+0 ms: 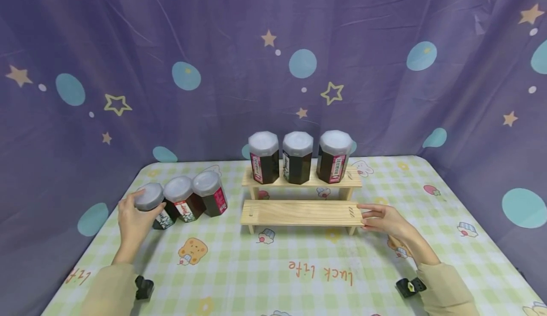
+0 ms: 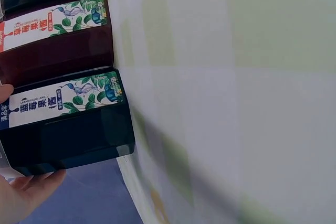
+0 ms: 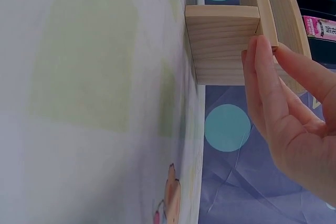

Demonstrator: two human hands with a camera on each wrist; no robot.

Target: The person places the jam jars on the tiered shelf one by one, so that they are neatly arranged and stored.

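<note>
At the left, my left hand (image 1: 136,216) grips the leftmost jar, a jar of blueberry jam (image 2: 68,135), with thumb and fingers on either side near its pale lid (image 1: 149,196). Right beside it stand a strawberry jam jar (image 1: 186,207) with a red and white label and a dark jar with a pink label (image 1: 213,199). My right hand (image 1: 386,220) pinches the right end of the lower board of a two-step wooden rack (image 1: 299,213), thumb on top and fingers below, as the right wrist view shows.
Three dark jam jars with pale lids, a left one (image 1: 268,164), a middle one (image 1: 297,164) and a right one (image 1: 331,162), stand on the rack's upper step. A green checked cloth (image 1: 239,278) covers the table. A purple curtain (image 1: 231,31) hangs behind.
</note>
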